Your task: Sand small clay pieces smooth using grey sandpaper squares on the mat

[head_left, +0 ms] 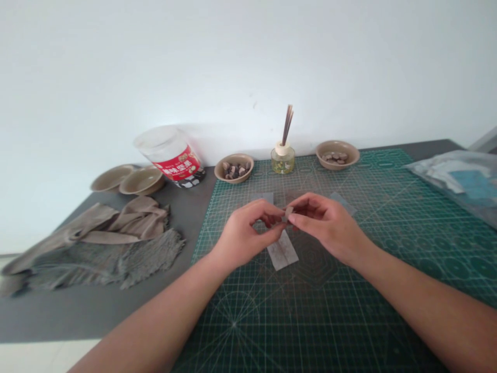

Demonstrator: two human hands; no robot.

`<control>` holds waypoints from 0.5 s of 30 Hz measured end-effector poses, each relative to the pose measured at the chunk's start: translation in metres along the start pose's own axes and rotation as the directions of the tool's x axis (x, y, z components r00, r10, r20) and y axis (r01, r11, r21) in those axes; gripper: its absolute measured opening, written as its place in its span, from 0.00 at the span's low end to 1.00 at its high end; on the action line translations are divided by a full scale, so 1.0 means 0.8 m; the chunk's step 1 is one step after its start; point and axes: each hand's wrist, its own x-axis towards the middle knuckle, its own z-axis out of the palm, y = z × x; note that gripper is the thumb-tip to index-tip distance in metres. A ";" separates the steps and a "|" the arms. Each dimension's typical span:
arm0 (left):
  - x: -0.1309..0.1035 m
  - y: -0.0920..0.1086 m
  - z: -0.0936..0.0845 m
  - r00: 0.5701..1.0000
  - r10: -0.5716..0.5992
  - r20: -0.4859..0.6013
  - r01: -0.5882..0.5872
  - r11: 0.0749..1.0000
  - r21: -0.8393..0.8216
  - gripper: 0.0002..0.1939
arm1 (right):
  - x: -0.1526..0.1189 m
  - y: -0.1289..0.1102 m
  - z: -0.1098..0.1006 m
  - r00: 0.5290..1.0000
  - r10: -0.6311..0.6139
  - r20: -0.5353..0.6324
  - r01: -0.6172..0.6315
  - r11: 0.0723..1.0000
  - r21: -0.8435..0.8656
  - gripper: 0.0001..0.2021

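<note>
Over the mat, my left hand [248, 228] and my right hand [326, 223] meet fingertip to fingertip. Between them is a small flat tan piece [288, 211], pinched by the right thumb and fingers. The left thumb and index finger close on its near side, and fingers cover part of it. Its exact kind is too small to make out. Below the hands lies a pale rectangular slip [282, 250] with a greyish print, its upper end hidden by my fingers. Two more pale slips, a left one [262, 197] and a right one [343, 202], show behind the hands.
A green cutting mat [248, 331] covers much of the dark table. Along the wall stand a bowl of dark lumps [234, 169], a reed diffuser [283, 157] and a bowl of flat brown pieces [337, 155]. Leftward are a plastic tub [171, 155], bowls [142, 180] and cloth [101, 243]; rightward, a bag [462, 176].
</note>
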 end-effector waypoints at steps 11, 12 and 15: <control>0.013 0.002 -0.017 0.869 -0.022 0.494 -0.169 0.925 0.339 0.11 | -0.002 -0.001 -0.008 0.983 0.030 0.179 -0.003 0.989 -0.147 0.09; 0.014 0.001 -0.018 0.858 -0.032 0.513 -0.172 0.923 0.343 0.11 | -0.003 -0.001 -0.007 0.979 0.052 0.198 -0.023 0.989 -0.148 0.08; 0.017 -0.002 -0.021 0.835 -0.062 0.546 -0.159 0.923 0.349 0.13 | -0.006 -0.001 -0.007 0.973 0.076 0.217 -0.022 0.970 -0.240 0.09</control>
